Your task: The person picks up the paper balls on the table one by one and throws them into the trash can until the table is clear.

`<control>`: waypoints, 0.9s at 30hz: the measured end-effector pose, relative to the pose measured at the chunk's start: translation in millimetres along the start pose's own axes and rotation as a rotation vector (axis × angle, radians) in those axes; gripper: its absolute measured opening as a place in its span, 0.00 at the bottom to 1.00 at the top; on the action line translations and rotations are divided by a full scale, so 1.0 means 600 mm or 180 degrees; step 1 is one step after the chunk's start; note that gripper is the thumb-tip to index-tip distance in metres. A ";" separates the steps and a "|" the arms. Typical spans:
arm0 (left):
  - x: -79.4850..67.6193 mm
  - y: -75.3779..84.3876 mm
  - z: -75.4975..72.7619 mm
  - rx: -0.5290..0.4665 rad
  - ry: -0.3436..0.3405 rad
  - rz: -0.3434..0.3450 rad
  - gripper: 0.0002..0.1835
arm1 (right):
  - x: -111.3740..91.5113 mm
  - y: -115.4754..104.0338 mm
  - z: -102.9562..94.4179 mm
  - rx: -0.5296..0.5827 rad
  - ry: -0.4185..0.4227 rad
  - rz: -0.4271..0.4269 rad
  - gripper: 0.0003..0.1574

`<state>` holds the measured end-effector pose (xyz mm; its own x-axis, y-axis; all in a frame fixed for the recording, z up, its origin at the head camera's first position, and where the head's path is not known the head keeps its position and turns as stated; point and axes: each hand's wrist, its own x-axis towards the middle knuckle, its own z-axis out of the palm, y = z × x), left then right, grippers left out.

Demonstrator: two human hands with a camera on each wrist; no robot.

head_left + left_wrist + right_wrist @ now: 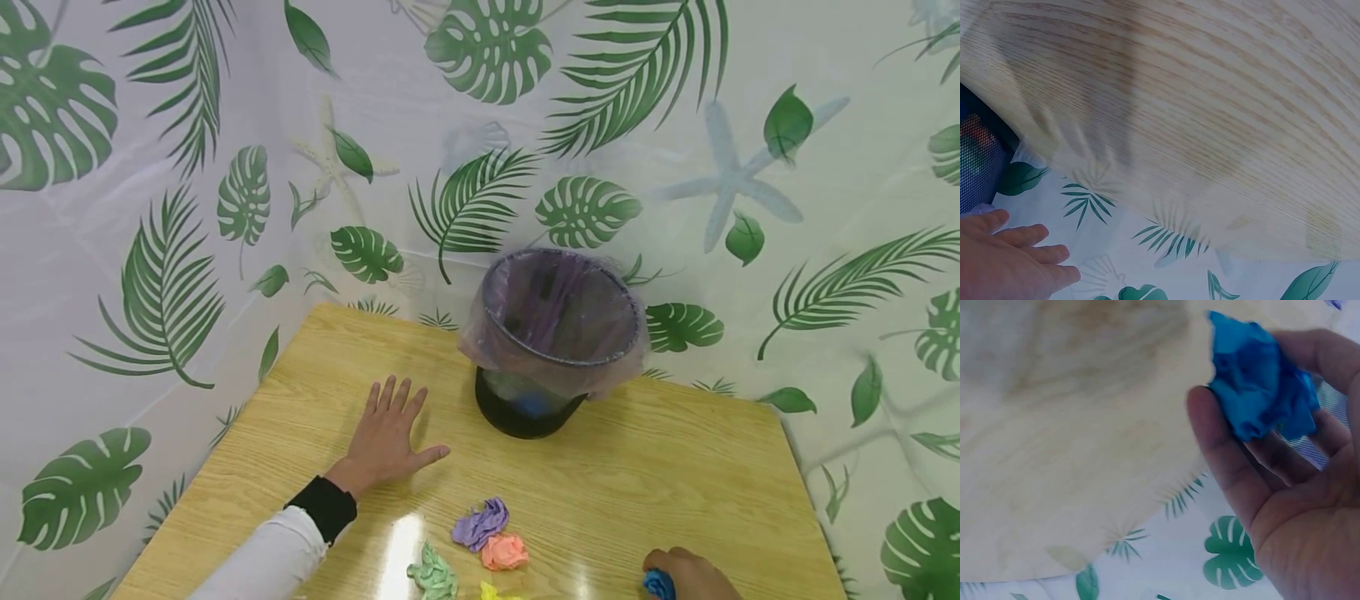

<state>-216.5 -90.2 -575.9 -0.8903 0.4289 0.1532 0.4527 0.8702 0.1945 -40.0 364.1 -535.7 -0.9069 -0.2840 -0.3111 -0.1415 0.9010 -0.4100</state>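
Right hand (692, 575) grips blue paper (1249, 378), wrist-view palm (1313, 534)

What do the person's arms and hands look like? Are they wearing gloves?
No, the left hand and the right hand are both bare. Behind the left one comes a wide black band, then a wrinkled white sleeve. Whether the right one has the same is out of view.

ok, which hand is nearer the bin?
Left. The left hand is close by, front-left of the bin; the right hand, holding blue paper, is farther away, front-right.
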 end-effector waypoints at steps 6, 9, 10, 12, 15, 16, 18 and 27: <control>-0.001 0.001 0.000 -0.0017 0.0031 0.0041 0.57 | 0.010 -0.055 -0.032 -0.0190 0.0684 0.0246 0.17; -0.001 0.002 -0.001 0.0027 0.0020 0.0034 0.57 | 0.014 -0.079 -0.055 -0.0275 0.1044 0.0177 0.20; -0.001 0.002 -0.002 0.0040 0.0005 0.0030 0.57 | 0.017 -0.085 -0.064 -0.0294 0.1157 0.0108 0.21; -0.001 0.002 -0.003 0.0035 -0.0002 0.0021 0.57 | 0.021 -0.095 -0.082 -0.0314 0.1412 -0.0048 0.22; -0.002 0.002 -0.003 0.0024 -0.0003 0.0011 0.57 | 0.031 -0.105 -0.109 -0.0366 0.1842 -0.0376 0.24; -0.002 0.002 -0.003 0.0016 0.0010 0.0014 0.57 | 0.034 -0.108 -0.119 -0.0395 0.1988 -0.0488 0.26; -0.003 0.003 -0.004 0.0009 0.0037 0.0023 0.57 | 0.041 -0.114 -0.139 -0.0452 0.2261 -0.0679 0.28; -0.002 0.006 -0.009 0.0088 -0.0077 -0.0008 0.58 | 0.073 -0.148 -0.220 -0.0606 0.2866 -0.1134 0.33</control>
<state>-213.3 -88.7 -570.3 -0.8925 0.4321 0.1292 0.4491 0.8776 0.1678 -119.6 314.6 -399.9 -0.7511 -0.2646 0.6049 -0.4548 0.8714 -0.1836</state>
